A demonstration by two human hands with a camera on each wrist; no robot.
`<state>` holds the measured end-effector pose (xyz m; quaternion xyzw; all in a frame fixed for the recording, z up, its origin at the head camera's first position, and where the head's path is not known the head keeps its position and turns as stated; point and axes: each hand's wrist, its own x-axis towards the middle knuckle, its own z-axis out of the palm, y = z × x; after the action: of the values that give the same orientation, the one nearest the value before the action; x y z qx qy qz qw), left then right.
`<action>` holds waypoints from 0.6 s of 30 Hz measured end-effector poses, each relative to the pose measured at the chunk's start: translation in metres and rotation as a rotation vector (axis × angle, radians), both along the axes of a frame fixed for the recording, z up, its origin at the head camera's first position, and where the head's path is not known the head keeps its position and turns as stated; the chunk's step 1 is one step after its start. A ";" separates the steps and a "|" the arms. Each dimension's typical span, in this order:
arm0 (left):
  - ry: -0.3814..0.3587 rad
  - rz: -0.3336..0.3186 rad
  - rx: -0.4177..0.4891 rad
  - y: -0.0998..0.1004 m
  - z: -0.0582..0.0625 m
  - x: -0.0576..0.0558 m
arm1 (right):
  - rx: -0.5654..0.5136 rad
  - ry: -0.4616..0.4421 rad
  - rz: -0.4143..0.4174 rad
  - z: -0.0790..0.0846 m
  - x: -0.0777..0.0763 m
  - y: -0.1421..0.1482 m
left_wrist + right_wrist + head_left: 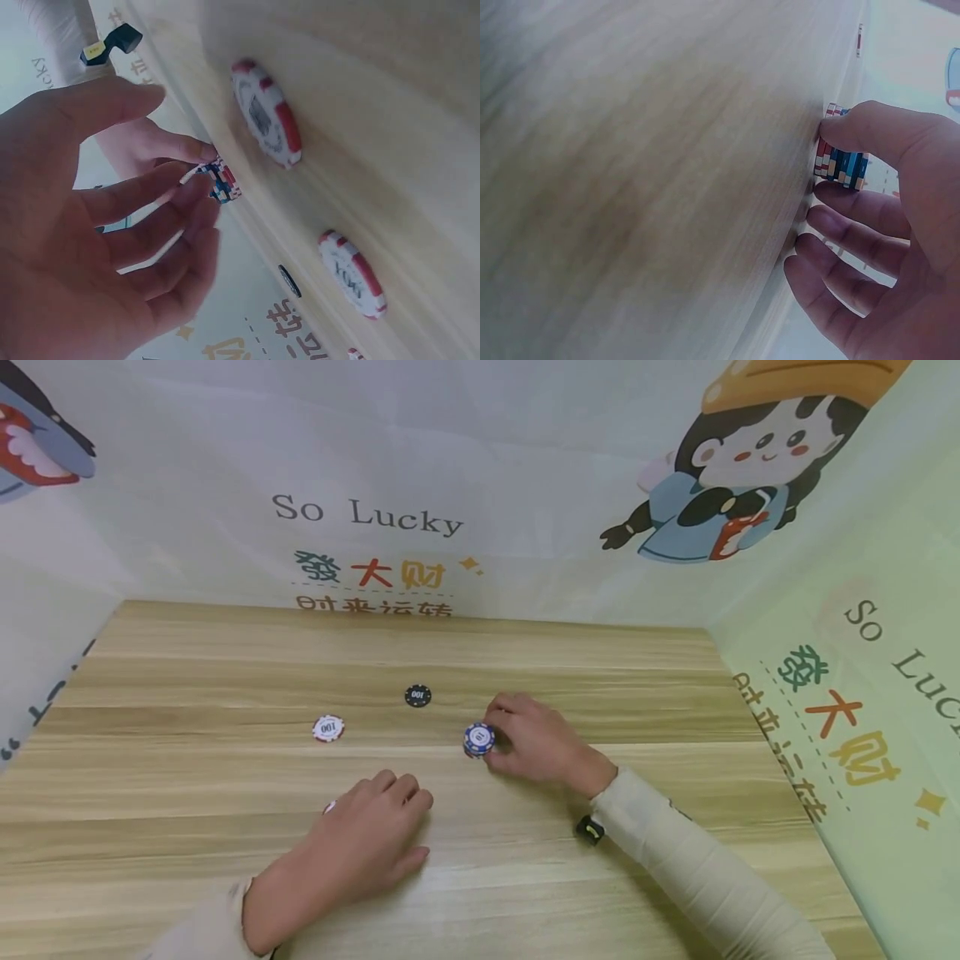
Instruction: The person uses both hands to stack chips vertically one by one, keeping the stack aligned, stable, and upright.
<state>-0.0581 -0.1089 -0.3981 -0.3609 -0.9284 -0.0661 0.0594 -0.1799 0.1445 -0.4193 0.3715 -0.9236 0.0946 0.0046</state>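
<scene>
Two digits on your right hand [534, 739], thumb and index finger, are pinching a chip stack [478, 740] from either side. The other three fingers there are a bit bent with small gaps between them, tips right by the wood; honestly can't tell if they touch it. That stack stands upright on the table [637, 693], red-and-white at the bottom, blue above, and its top chip [480, 737] reads 10.

Your left hand [356, 835] hangs loose above the wood, nearer you and to the left of the stack, fingers softly bent, thumb well apart from them. A chip sliver [329, 807] peeks out from behind it in the head view; your left wrist cam catches two red-and-white ones lying flat near your fingers.

Further out you've got a red-and-white chip [327, 727] marked 100 and, between that and the stack but set back a bit, a black chip [417, 695], also 100. Past the table there's a pale backdrop [525, 460] saying So Lucky, with a cartoon figure [727, 502] up on the right.
</scene>
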 end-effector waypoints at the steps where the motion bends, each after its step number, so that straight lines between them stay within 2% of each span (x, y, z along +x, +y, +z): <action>1: -0.006 0.009 -0.012 -0.001 0.000 0.003 | 0.000 -0.001 -0.001 0.000 0.000 0.000; 11: -0.085 0.116 -0.068 -0.012 -0.003 0.022 | 0.006 0.001 -0.005 -0.001 0.000 0.000; 18: -0.062 0.156 -0.059 -0.018 -0.008 0.030 | 0.004 0.002 0.000 0.000 0.000 -0.001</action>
<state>-0.0281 -0.1268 -0.4065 -0.2869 -0.9566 -0.0452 0.0248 -0.1802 0.1439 -0.4194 0.3714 -0.9239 0.0922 0.0048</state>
